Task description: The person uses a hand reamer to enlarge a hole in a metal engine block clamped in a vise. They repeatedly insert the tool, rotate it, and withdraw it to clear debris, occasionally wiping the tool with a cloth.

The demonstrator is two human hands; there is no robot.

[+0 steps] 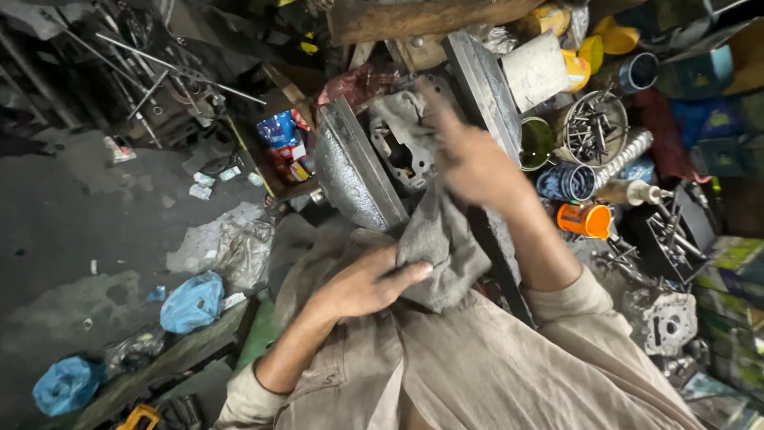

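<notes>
Grey rag (436,239) hangs between both hands over a grimy metal engine part (402,151), which sits wedged between two heavy grey metal plates (358,171) at the near edge of the cluttered desk. The left hand (362,285) pinches the lower end of the rag, thumb on top and fingers curled under. The right hand (469,163) is blurred; it presses the upper end of the rag against the engine part, one finger stretched out toward the far edge, though how tightly it grips I cannot tell. Toward the right edge of the desk stand a tin of screws (590,127), an orange cup (585,220) and a blue can (567,181). Left of the desk, blue plastic bags (191,302) lie on the dirty floor (72,223).
</notes>
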